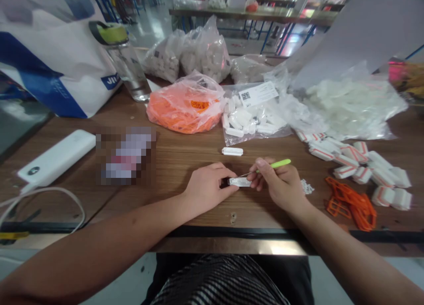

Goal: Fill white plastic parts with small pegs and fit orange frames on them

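Observation:
My left hand (210, 183) pinches the left end of a small white plastic piece (242, 181) that lies on the wooden table. Between the fingers of my right hand (280, 181) is a thin pick with a yellow-green handle (281, 163). Its slim metal shaft points left, to the top of the white piece; whether the tip touches it I cannot tell. Just beyond my hands lies another white plastic piece (232, 151). Tiny white parts (307, 186) are heaped beside my right hand, partly hidden by it.
Orange frames (354, 203) and several white pieces with orange stripes (356, 157) lie at right. Behind stand bags of orange parts (185, 104), white parts (251, 115) and translucent parts (351, 99). A bottle (129, 66), a white power bank (58, 157) and its cable occupy the left.

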`<state>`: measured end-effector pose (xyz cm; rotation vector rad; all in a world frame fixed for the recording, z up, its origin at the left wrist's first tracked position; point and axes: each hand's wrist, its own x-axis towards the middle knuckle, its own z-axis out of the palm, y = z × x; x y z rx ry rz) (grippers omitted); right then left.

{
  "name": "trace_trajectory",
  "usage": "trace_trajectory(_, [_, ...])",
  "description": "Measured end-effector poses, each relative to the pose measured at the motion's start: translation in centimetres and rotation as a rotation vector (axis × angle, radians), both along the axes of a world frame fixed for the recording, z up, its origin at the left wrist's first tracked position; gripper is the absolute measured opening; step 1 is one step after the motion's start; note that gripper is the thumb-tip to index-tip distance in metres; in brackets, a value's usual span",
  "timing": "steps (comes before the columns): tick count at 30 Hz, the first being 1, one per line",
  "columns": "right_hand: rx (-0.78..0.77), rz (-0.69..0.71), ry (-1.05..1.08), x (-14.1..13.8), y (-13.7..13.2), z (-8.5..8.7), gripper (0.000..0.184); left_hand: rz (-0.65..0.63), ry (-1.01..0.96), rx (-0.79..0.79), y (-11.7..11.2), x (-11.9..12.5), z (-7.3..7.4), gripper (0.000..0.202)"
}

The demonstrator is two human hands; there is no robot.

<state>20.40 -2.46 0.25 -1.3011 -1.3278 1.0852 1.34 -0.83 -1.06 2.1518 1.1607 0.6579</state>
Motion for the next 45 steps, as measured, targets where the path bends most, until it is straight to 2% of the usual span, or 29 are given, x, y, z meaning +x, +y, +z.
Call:
trace_trajectory(15, [0.044,-0.011,-0.067,-0.1,-0.2,0.1,0.044,0.018,0.013,-0.015,0.0,0.2,0.3,0.016])
trace_trajectory(19, [0.113,0.050,-0.176,0.1,-0.6,0.3,0.042,0.019,0.011,-0.020,0.0,0.2,0.5,0.015])
trace_trajectory(24, [0.248,0.181,-0.421,0.4,-1.2,0.8,0.032,0.030,0.039,-0.033,0.0,0.3,0.5,0.015])
trace_trajectory(27, [0.276,0.204,-0.490,0.4,-1.1,0.7,0.033,0.030,0.043,-0.044,-0.1,0.3,0.5,0.013])
trace_trajectory(30, [0.201,0.171,-0.375,0.3,-0.9,0.4,0.035,0.021,0.043,-0.034,-0.1,0.3,0.6,0.014])
trace_trajectory(36, [0.103,0.005,-0.108,0.1,-0.6,0.1,0.041,0.012,-0.006,-0.013,-0.1,0.2,0.2,0.015])
trace_trajectory(40, [0.059,0.028,-0.075,-0.1,-0.6,0.3,0.042,0.018,-0.012,-0.017,-0.1,0.3,0.2,0.015])
trace_trajectory(45, [0.076,0.058,-0.073,-0.3,-0.5,0.2,0.041,0.013,-0.011,-0.011,0.0,0.3,0.2,0.015])
